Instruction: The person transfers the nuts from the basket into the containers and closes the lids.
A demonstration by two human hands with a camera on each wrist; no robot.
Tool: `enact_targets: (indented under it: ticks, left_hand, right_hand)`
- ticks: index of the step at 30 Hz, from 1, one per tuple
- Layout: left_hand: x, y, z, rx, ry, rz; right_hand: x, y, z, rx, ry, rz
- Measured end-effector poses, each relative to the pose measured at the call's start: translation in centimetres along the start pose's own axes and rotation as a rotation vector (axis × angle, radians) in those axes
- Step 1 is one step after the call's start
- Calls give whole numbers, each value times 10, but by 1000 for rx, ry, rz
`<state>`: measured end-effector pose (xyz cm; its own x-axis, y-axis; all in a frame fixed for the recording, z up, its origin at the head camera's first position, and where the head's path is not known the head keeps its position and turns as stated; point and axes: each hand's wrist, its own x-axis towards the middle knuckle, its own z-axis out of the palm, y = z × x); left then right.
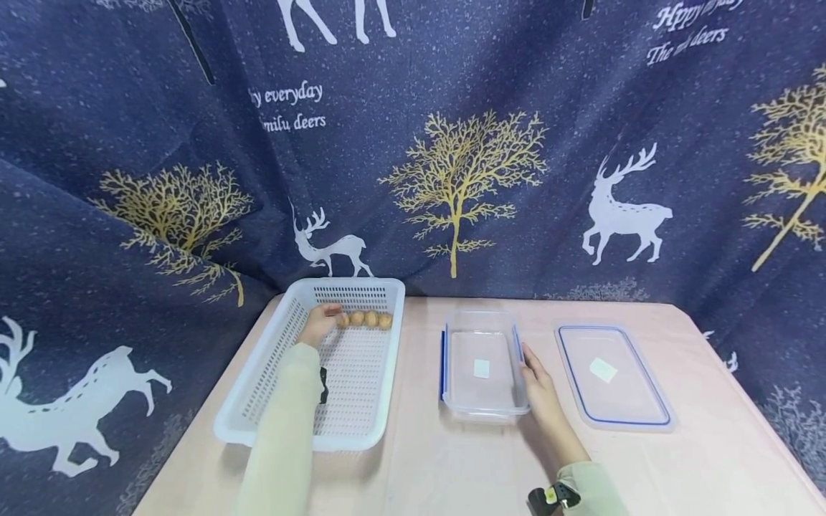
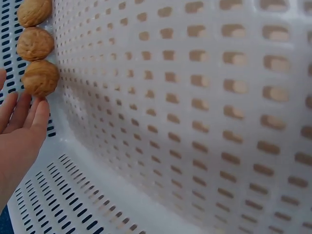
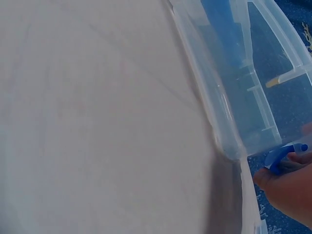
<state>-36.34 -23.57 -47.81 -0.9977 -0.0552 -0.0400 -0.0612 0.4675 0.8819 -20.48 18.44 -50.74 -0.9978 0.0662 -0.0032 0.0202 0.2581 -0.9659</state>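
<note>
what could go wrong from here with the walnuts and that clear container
The left hand is at one end of the row of walnuts, so a clumsy grab might send one of these roundish nuts rolling across the white perforated basket. The right hand holds one side of the clear container, so an uneven tug could tilt or slide it.

The left sleeve (image 1: 282, 430) is pale cream, the right sleeve (image 1: 592, 491) a faint grey-green; a black wrist device (image 1: 540, 502) with a small yellow-green patch (image 1: 551, 494) sits at the right cuff (image 1: 571, 471), and a dark, blocky piece (image 1: 323, 387) shows beside the left sleeve
</note>
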Motion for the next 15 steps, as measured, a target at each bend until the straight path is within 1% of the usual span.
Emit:
enact_targets:
  ticks: [1, 3, 4, 5, 6, 7, 8, 9, 10, 11, 12, 13, 14, 15]
  left_hand:
    - [16, -20, 4, 3, 5, 6]
    - [58, -76, 9, -55, 26, 95]
    - [79, -104, 11, -67, 15, 118]
    - [100, -131, 16, -72, 26, 133]
    - [120, -155, 19, -54, 32, 123]
    - [138, -179, 20, -60, 42, 143]
    - [143, -185, 22, -47, 60, 142]
    - [141, -185, 22, -33, 57, 135]
    - [136, -179, 22, -16, 53, 116]
    - [130, -171, 22, -14, 70, 130]
    - [120, -157, 21, -6, 71, 115]
    - [109, -146, 20, -12, 81, 117]
    - [98, -132, 19, 6, 88, 84]
    - [88, -121, 18, 11, 88, 73]
  right_hand:
    - [0, 0, 0, -2, -1, 3]
    - [0, 1, 0, 0, 2, 7]
    - [0, 1, 1, 0, 1, 11]
    - [0, 1, 1, 0, 1, 12]
    - [0, 1, 1, 1, 3, 11]
    - [0, 1, 1, 3, 3, 9]
    - [0, 1, 1, 3, 5, 7]
    - [0, 2, 1, 1, 4, 7]
    - [-1, 2, 1, -2, 4, 9]
    - [0, 2, 1, -4, 5, 9]
    - [0, 2, 1, -5, 7, 10]
    - [0, 3, 1, -6, 8, 13]
    - [0, 3, 1, -8, 6, 17]
    - [0, 3, 1, -9, 5, 21]
